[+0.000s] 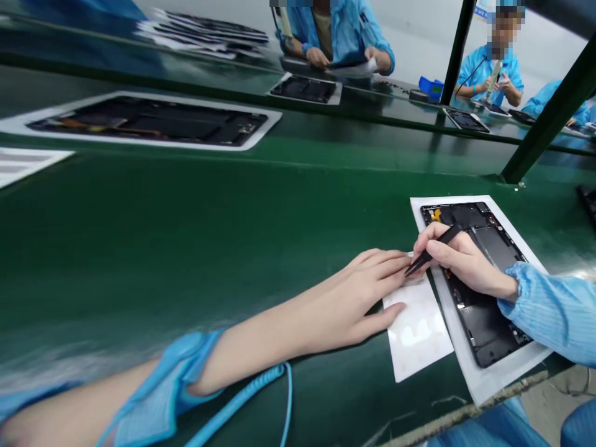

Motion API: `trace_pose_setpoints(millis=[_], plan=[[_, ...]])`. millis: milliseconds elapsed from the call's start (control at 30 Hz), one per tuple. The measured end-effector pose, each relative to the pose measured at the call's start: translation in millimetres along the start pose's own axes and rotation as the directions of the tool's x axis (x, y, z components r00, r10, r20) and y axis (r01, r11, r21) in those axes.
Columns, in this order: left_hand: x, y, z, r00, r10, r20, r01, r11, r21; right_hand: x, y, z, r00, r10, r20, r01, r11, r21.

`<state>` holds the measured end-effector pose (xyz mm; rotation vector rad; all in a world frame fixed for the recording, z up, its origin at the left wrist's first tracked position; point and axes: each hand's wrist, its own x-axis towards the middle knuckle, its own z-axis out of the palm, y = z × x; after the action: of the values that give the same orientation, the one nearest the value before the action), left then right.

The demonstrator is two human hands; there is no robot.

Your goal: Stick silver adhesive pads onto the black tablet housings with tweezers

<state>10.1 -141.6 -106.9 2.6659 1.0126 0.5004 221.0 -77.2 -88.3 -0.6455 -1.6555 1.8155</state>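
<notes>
White backing sheet [500, 372] carries an open black tablet housing [484, 323] — right hand [460, 261] pinches black tweezers [431, 256]; left hand [372, 298] lies spread on a white film sheet [416, 335].

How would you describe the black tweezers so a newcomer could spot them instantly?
On the green workbench, find the nearest white mat, holding a black tablet housing. Over it, the right hand pinches slim black tweezers, tips angled toward the left hand's fingers, the only tool in either hand.
</notes>
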Motion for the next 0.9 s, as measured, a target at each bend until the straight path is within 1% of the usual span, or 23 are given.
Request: trace_pose_setpoints(millis=[100,167,267,400,500,600,700,800,900], plan=[[2,0,-1.5,1.0,0.011,0.026,-0.011,1.0,0.017,-4,-3,1,0.998,-0.006,0.061,0.011,0.997,-0.081],[3,0,-1.9,0.997,0.01,0.071,-0.015,0.998,0.064,-7,-3,3,0.996,0.009,0.086,0.003,0.99,-0.141],[2,-2,-0.2,0.992,-0.015,0.126,-0.001,0.992,0.127,-9,-1,5,0.998,0.021,0.064,-0.007,0.978,-0.209],[0,-5,4.1,0.989,-0.102,0.109,0.084,0.983,0.166,-3,0,3,0.999,0.015,-0.032,-0.022,0.968,-0.251],[-1,-9,4.8,0.989,-0.121,0.083,0.106,0.98,0.167,11,0,-1,0.997,0.006,-0.071,-0.025,0.964,-0.263],[-1,-11,2.8,0.991,-0.127,0.05,0.116,0.976,0.183,26,2,0,0.997,0.03,-0.066,-0.046,0.961,-0.272],[0,-12,0.8,0.984,-0.165,0.067,0.146,0.963,0.226,35,6,7,0.997,0.054,-0.05,-0.065,0.959,-0.275],[0,-11,0.7,0.975,-0.201,0.097,0.174,0.957,0.234,34,10,15,0.997,0.056,-0.043,-0.066,0.956,-0.284],[1,-9,1.0,0.974,-0.203,0.103,0.179,0.963,0.203,31,12,20,0.998,0.049,-0.028,-0.056,0.951,-0.305]])
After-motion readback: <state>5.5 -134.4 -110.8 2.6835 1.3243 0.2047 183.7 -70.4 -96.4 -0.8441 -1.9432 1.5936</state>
